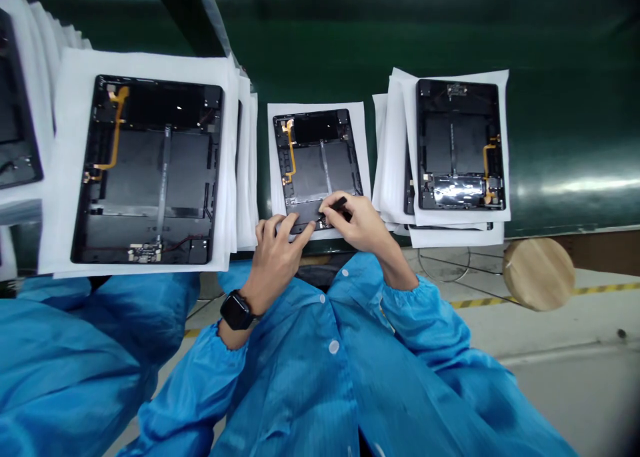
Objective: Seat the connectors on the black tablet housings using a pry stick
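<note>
An open black tablet housing (309,167) with an orange flex cable (291,152) lies on a white foam sheet (358,129) in front of me. My right hand (361,225) pinches a slim black pen-like tool (340,204), its lower end down by a small circuit board (324,223) at the housing's near edge. My left hand (278,254) has its fingers spread, with the fingertips resting on the near edge of the same housing, left of the board. The exact tip of the tool is too small to make out.
To the left stands a stack of foam sheets (244,177) topped by a larger-looking tablet housing (137,170). Another housing (460,150) tops the right stack. A green bench (570,130) carries everything. Below are a round wooden stool (539,274) and another person's blue clothing (85,357).
</note>
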`<action>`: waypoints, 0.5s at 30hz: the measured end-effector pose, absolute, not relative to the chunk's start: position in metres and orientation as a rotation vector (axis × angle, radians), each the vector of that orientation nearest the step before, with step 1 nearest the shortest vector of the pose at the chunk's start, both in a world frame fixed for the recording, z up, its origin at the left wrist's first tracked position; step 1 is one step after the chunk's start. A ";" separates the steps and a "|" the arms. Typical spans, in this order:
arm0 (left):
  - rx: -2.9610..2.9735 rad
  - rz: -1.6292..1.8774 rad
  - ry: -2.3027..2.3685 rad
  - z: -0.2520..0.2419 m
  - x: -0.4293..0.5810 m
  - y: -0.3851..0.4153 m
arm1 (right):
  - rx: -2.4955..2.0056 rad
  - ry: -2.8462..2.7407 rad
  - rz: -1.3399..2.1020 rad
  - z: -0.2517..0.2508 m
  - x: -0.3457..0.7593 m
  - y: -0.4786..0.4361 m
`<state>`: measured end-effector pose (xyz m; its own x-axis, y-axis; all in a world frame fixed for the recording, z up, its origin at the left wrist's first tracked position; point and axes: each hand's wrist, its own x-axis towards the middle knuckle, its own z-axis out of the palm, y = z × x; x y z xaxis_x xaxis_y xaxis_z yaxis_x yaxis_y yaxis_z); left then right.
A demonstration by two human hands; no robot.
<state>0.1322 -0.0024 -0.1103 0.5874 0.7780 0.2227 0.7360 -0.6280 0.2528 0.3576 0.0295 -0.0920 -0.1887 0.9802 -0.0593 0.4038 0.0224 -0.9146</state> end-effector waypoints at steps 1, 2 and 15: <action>2.677 0.473 1.279 -0.110 0.132 -0.002 | -1.427 -1.665 1.138 -0.092 0.357 0.029; 2.673 0.472 1.277 -0.110 0.132 -0.002 | -1.428 -1.671 1.129 -0.091 0.357 0.029; 2.663 0.450 1.316 -0.105 0.136 -0.001 | -1.436 -1.728 1.056 -0.092 0.356 0.028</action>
<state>0.1363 -0.0015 -0.1048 0.5733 0.7935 0.2042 0.7525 -0.6086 0.2517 0.3560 0.0284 -0.0916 -0.1919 0.9813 -0.0146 0.4605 0.0769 -0.8843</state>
